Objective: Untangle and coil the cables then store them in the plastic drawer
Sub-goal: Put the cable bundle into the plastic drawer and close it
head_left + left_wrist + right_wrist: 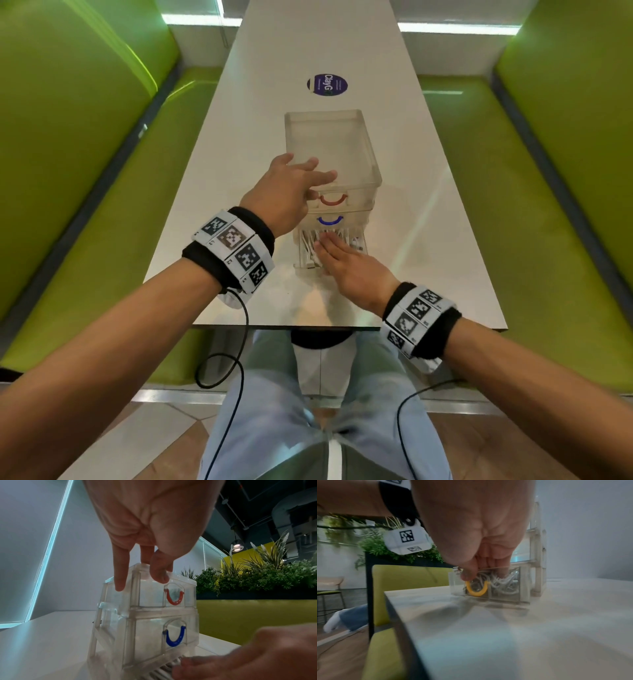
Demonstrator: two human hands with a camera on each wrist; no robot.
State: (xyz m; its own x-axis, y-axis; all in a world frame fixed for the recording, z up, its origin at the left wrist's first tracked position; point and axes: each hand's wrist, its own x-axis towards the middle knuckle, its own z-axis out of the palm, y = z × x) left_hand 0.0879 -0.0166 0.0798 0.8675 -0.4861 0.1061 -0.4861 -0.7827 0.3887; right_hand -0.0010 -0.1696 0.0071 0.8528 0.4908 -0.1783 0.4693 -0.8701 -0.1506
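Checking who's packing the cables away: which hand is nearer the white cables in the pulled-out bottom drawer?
Right. The right hand rests on the white cables in the bottom drawer; the left hand is higher, fingers on the drawer unit's top.

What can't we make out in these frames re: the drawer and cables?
- Cables coiled or tangled: head view, right hand covers them; right wrist view is blurred.
- Right hand's grip in the bottom drawer: right wrist view, the palm hides the fingertips.
- Red-handled and blue-handled drawers' contents: left wrist view, cloudy plastic.
- Left hand fingertip contact: head view, hidden by its own fingers.
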